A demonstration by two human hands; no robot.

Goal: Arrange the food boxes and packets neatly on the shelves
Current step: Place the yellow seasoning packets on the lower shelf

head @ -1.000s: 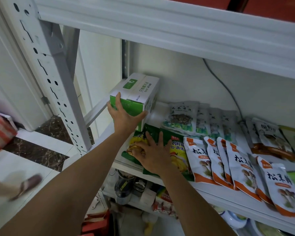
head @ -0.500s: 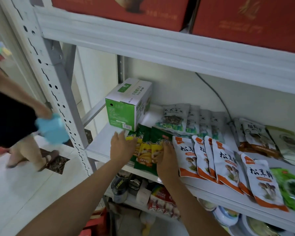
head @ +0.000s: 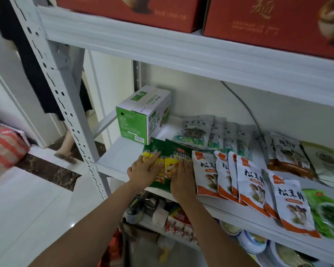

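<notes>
Both my hands lie flat on the overlapping green packets point(head: 175, 154) at the front edge of the middle shelf point(head: 118, 157): my left hand point(head: 145, 170), fingers slightly spread, presses the left ones, and my right hand point(head: 181, 178), fingers together, covers the right one. Orange-and-white mushroom packets point(head: 249, 182) overlap in a row just beside my right hand. Behind the green packets stands a green-and-white box point(head: 143, 116), touching their top corner, with grey packets point(head: 197, 130) to its right. Red cartons point(head: 268, 18) sit on the shelf above.
</notes>
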